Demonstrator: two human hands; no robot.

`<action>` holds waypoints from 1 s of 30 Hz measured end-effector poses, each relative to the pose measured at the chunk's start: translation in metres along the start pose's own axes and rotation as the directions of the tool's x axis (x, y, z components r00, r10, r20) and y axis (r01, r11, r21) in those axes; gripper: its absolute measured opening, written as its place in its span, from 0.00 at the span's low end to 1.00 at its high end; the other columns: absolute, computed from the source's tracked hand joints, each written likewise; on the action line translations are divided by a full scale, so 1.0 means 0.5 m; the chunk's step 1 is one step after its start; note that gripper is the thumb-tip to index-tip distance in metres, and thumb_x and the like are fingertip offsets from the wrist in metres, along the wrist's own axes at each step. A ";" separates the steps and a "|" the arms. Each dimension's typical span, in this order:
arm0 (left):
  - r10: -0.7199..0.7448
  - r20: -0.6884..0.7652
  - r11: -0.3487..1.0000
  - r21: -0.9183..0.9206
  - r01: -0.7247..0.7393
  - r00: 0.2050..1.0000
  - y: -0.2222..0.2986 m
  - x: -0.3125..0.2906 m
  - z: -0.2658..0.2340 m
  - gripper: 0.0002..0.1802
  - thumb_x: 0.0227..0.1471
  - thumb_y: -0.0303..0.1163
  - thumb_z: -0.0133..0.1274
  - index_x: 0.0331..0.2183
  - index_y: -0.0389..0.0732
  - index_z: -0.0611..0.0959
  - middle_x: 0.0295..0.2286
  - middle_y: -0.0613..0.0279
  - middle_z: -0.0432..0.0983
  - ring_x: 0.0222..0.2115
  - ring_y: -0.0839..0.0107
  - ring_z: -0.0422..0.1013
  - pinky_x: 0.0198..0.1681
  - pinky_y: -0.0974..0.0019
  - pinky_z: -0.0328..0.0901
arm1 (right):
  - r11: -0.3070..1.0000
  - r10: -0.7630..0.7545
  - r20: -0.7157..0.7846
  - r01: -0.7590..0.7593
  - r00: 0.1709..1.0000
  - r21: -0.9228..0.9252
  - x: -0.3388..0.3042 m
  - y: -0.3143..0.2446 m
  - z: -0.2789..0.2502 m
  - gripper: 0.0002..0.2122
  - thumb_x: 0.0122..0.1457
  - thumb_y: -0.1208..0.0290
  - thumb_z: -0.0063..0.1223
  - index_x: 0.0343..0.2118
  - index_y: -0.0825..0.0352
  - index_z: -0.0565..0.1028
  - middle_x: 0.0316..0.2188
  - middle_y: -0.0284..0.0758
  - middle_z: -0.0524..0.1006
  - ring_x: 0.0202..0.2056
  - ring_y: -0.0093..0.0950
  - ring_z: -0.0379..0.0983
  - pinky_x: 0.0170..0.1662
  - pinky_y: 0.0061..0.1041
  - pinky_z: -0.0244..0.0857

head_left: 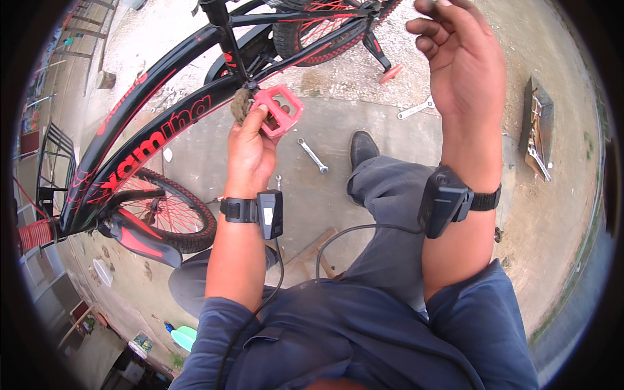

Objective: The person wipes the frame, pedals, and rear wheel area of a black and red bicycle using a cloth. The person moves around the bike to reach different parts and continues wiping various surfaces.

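Observation:
My left hand (251,149) is closed on a red bicycle pedal (288,121), with its thumb along the near side of the frame. Against the pedal's left side is a crumpled brownish rag (241,106), at the bottom of the bike's seat tube; whether my fingers also grip it is hidden. The black and red bicycle (153,123) lies across the upper left. Raised at the upper right, my right hand (467,62) shows its palm, with loosely curled fingers apart and nothing visible in them. The top edge cuts off part of that hand.
A combination wrench (312,156) lies on the concrete, with an adjustable wrench (416,108) farther right. A dark open toolbox (534,123) holds tools at the far right. The other pedal (390,73) hangs near the rear wheel (305,39). Cables run from both wrist devices.

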State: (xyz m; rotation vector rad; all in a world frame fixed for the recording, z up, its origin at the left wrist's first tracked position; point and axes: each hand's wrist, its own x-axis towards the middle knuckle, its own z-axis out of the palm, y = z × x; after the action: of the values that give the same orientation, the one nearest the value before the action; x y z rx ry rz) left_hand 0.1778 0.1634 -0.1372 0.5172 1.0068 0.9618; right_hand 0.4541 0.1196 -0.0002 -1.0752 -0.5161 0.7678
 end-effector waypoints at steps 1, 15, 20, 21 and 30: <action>-0.006 0.000 1.000 -0.001 0.006 1.000 -0.001 0.001 0.000 0.18 0.62 0.29 0.54 0.53 0.38 0.77 0.48 0.57 0.79 0.48 0.60 0.78 0.55 0.51 0.72 | 0.999 -0.036 -0.039 0.037 0.999 0.015 0.006 -0.001 -0.006 0.17 0.65 0.72 0.49 0.55 0.72 0.70 0.34 0.37 0.79 0.29 0.26 0.78 0.31 0.20 0.67; 0.072 0.009 0.997 -0.006 -0.072 0.997 0.004 -0.018 -0.022 0.26 0.63 0.37 0.58 0.60 0.45 0.72 0.52 0.61 0.76 0.52 0.61 0.74 0.55 0.53 0.73 | 0.992 -0.043 -0.133 0.058 0.990 0.114 0.018 -0.006 -0.048 0.15 0.64 0.72 0.49 0.53 0.67 0.71 0.33 0.34 0.77 0.29 0.27 0.75 0.31 0.22 0.66; 0.042 -0.198 0.999 -0.015 -0.046 0.979 0.015 -0.053 -0.083 0.33 0.63 0.63 0.49 0.49 0.41 0.76 0.41 0.59 0.78 0.41 0.58 0.76 0.43 0.53 0.73 | 0.997 -0.002 -0.063 0.007 0.998 0.080 0.017 -0.004 -0.036 0.17 0.65 0.72 0.49 0.56 0.70 0.69 0.34 0.35 0.79 0.28 0.26 0.77 0.30 0.21 0.67; -0.006 -0.200 1.000 -0.029 0.000 0.980 0.022 -0.063 -0.101 0.33 0.64 0.64 0.46 0.48 0.41 0.76 0.40 0.58 0.78 0.41 0.58 0.77 0.41 0.54 0.73 | 0.997 0.029 -0.016 -0.027 0.999 0.072 0.013 -0.002 -0.029 0.18 0.65 0.71 0.49 0.56 0.70 0.69 0.34 0.36 0.79 0.28 0.26 0.77 0.30 0.20 0.67; -0.052 -0.067 0.984 0.165 0.063 0.996 0.055 -0.221 -0.119 0.35 0.69 0.62 0.30 0.46 0.41 0.78 0.37 0.57 0.80 0.37 0.59 0.78 0.35 0.61 0.71 | 0.939 0.184 0.782 0.129 0.595 -0.320 -0.108 0.074 0.088 0.20 0.58 0.66 0.69 0.50 0.69 0.79 0.38 0.34 0.82 0.37 0.23 0.79 0.41 0.24 0.74</action>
State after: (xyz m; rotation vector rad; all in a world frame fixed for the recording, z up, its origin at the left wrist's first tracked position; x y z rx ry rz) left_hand 0.0917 0.0790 -0.0927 0.5967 1.1587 0.8506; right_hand 0.3774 0.1137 -0.0170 -1.0065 -1.4783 1.2304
